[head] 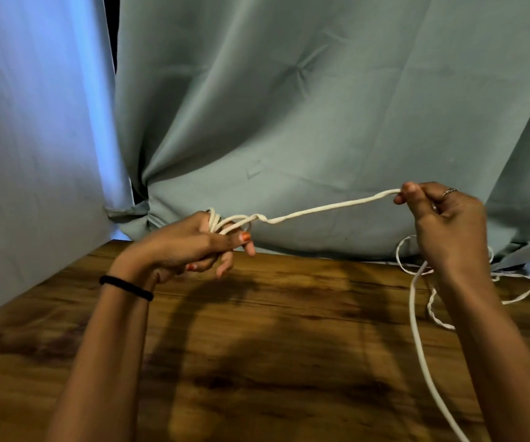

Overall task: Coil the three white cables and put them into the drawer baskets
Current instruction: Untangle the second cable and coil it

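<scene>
A white cable [321,208] stretches taut between my two hands above the wooden table [257,346]. My left hand [193,244] holds several loops of it wound round the fingers, thumb pressing on the bundle. My right hand [442,218] pinches the cable at its upper end, raised at the right. From that hand the cable hangs down and runs off the bottom edge. More loose white cable [512,291] lies in loops on the table behind my right forearm. No drawer baskets are in view.
A grey-green curtain [321,106] hangs behind the table, and a pale blue one [34,154] at the left. The table's far edge runs along the curtain. I wear a black band on my left wrist.
</scene>
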